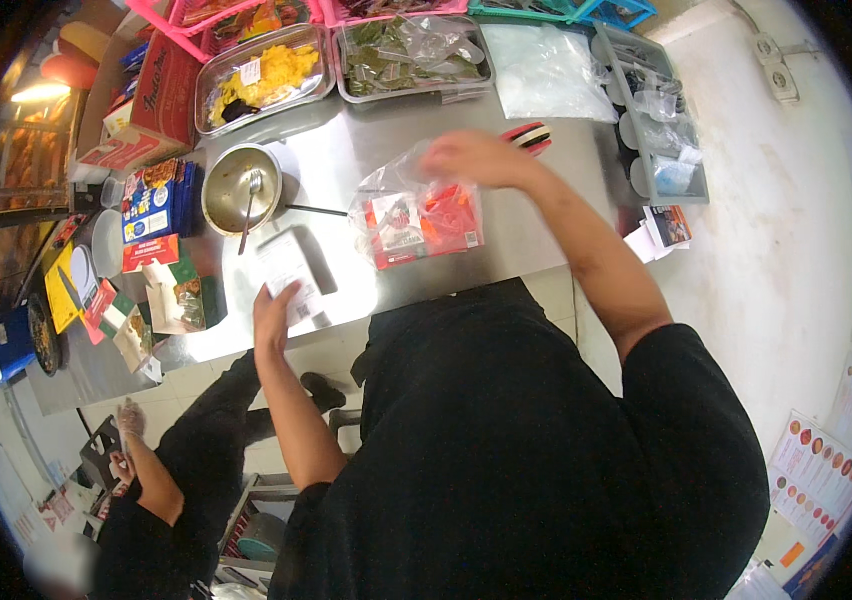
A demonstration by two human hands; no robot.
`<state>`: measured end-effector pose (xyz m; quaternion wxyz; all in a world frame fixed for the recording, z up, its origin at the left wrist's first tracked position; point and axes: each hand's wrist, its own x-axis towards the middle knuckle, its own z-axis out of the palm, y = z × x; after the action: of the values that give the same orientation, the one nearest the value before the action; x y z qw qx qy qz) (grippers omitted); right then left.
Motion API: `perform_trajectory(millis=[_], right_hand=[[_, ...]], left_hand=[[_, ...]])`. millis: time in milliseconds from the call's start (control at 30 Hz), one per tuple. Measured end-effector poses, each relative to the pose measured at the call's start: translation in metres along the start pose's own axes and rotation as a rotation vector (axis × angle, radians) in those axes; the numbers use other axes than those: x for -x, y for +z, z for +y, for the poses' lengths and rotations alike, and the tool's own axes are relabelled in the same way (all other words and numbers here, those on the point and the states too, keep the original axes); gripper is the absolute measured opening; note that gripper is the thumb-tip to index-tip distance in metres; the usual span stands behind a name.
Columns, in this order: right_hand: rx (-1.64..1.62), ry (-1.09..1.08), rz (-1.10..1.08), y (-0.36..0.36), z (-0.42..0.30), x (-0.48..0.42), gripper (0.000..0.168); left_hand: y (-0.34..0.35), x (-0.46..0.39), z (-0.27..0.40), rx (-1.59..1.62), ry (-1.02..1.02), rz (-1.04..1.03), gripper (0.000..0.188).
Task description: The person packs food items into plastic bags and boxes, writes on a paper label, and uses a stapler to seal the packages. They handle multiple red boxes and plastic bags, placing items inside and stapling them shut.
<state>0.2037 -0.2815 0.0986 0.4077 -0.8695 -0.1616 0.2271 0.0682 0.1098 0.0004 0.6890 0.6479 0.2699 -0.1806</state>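
Note:
My left hand (276, 313) holds a white slip of paper (289, 270) with printed writing, its thumb on top, near the front edge of the steel table (351, 292). My right hand (463, 159) is blurred above a clear plastic bag (388, 176) holding a red and white package. Whether its fingers grip the bag I cannot tell. Behind my right wrist lies a red, black and cream stapler-like object (529, 138). A dark stick-like thing (317, 210) runs from beside the steel bowl (227, 217) to the bag. A fork (250, 202) rests in the bowl.
At the back stand a tray of yellow food (276, 71), a tray of green leaves (373, 64) and white plastic bags (546, 71). A grey divided bin (647, 142) stands right. Boxes and blue packets (159, 199) stand left. A co-worker with a gloved hand (131, 420) is lower left.

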Motion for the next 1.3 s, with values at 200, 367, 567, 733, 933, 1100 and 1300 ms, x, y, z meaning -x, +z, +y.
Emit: perform_trajectory(millis=[200,367,567,733,933,1100,1300], right_hand=[[-0.51,0.769,0.322,-0.03,0.077,0.081,0.054],[-1.331,0.675,0.691,0.042,0.115,0.04,0.069],[-1.243,0.581,0.879,0.015,0.18,0.016,0.063],[-1.052,0.618,0.755,-0.003,0.159,0.033,0.053],[-1.548,0.561,1.11,0.008,0.132,0.004,0.035],[-1.68,0.253,1.473,0.035,0.166,-0.031,0.024],[-1.091,0.378,1.45,0.084,0.204,-0.045,0.013]], left_hand=[[0.015,0.08,0.073,0.096,0.239,-0.051,0.068],[0.057,0.061,0.137,0.08,0.468,-0.276,0.083],[0.134,0.034,0.186,0.12,0.516,-0.468,0.065],[0.172,0.039,0.19,0.312,0.325,-0.35,0.041],[0.203,0.035,0.191,0.311,0.328,-0.396,0.038],[0.208,0.028,0.194,0.283,0.318,-0.34,0.037],[0.188,0.016,0.189,0.302,0.269,-0.384,0.033]])
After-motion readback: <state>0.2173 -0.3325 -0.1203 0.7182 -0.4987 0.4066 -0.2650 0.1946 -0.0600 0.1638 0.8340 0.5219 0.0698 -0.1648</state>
